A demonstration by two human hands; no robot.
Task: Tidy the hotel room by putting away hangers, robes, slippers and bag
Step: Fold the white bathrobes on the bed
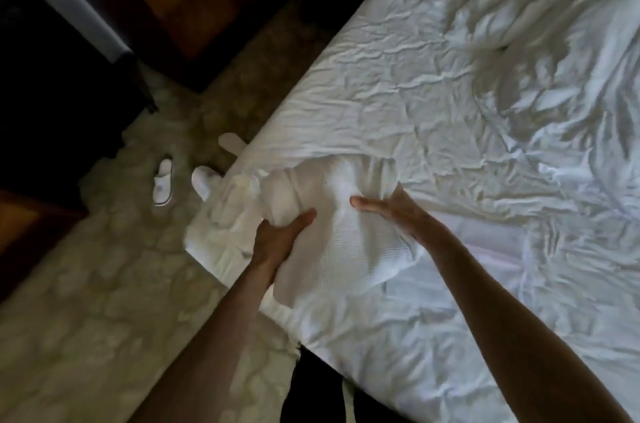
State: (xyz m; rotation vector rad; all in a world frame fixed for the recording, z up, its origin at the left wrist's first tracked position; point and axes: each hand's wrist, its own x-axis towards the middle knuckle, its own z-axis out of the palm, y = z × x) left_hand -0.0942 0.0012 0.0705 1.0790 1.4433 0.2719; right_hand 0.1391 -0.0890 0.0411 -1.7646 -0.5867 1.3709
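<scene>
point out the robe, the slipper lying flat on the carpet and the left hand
robe [349,235], head view, waffle-weave middle
slipper [162,185], head view, its upper
left hand [280,235], head view, back of hand

Your white robe and slippers, by the bed's edge

You have the waffle-weave robe [346,232] bunched at the edge of the bed [433,93], part drooping over the side; three white slippers [162,186] lie scattered on the carpet [104,284] just beside it.
</scene>
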